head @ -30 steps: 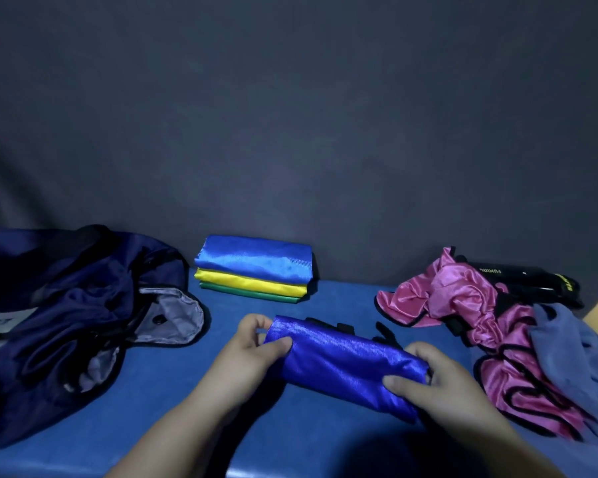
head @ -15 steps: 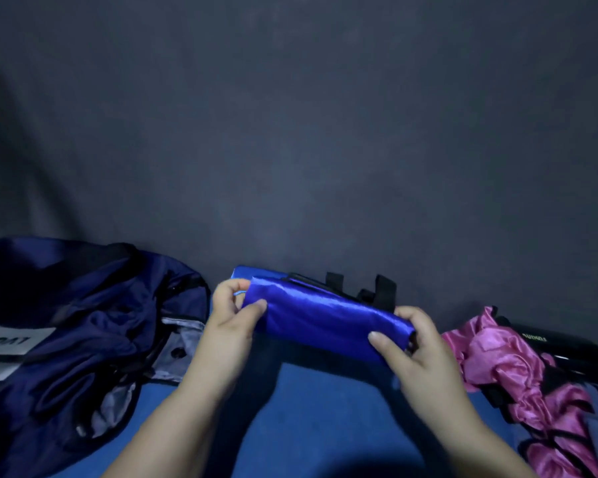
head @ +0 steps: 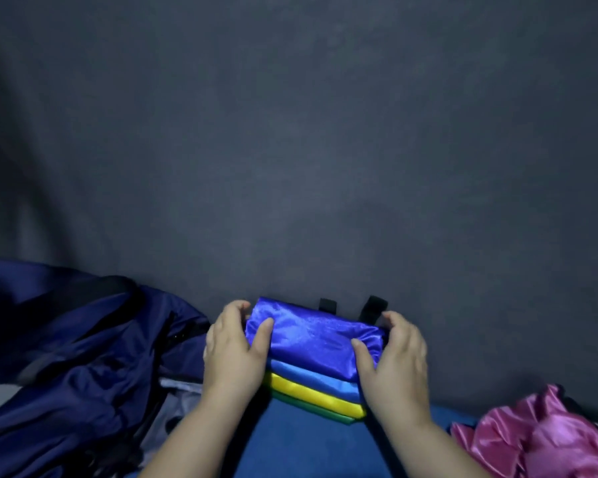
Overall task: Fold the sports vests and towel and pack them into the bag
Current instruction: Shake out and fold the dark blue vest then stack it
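blue vest [head: 313, 334] gripped endwise by left hand [head: 233, 355] and right hand [head: 396, 362], held square on pile [head: 311, 395] at far edge of tabletop [head: 308, 450], lest folds slip.

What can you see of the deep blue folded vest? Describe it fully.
The deep blue vest is shiny, satin-like fabric, folded into a creased rectangle with two black straps poking up behind. It lies atop the stack of light blue, yellow and green vests. The left hand and right hand grip its ends, thumbs on top.

a dark grey cloth backdrop [head: 290, 132] hangs, faintly creased, behind the blue table surface [head: 308, 443].
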`<state>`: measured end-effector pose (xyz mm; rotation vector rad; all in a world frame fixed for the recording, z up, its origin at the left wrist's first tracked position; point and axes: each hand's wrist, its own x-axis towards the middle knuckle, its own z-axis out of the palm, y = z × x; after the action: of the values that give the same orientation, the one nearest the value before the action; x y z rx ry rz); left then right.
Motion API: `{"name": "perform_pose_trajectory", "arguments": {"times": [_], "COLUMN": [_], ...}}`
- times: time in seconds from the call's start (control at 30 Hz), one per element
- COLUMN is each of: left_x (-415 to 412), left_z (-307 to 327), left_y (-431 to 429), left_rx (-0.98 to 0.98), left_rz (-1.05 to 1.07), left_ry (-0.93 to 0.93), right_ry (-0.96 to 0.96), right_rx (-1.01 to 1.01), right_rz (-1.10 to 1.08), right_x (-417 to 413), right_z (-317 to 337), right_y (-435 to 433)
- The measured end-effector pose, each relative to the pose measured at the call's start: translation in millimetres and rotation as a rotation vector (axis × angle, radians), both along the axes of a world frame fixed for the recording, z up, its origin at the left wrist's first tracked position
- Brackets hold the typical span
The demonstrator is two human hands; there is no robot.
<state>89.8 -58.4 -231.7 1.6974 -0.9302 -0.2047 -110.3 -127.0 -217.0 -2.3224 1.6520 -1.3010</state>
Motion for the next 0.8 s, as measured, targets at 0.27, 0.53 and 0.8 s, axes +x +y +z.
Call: {"name": "perform_pose_trajectory", "arguments": {"times": [0.27,0.53,0.8], "left_x": [6.7,3.8,5.0], "left_z": [-14.2,-13.5,-16.7], "left_y": [-9.5,-3.7,-6.0], "left_rx": [-0.191,-0.113,-0.080], "left_rz": [-0.289,-0.279,-0.243], "left_ry": [-0.018,-0.040,-0.056], "right_ry": [0.239,0.230,0.318], "right_rx": [-0.257,-0.123,0.036], "right_rz": [0.110,0.138,0.047], "right_x": [7.1,10.9,17.1], "right_z": [-4.6,-7.6,-8.9], "right_y": [-2.2,1.8,3.0]}}
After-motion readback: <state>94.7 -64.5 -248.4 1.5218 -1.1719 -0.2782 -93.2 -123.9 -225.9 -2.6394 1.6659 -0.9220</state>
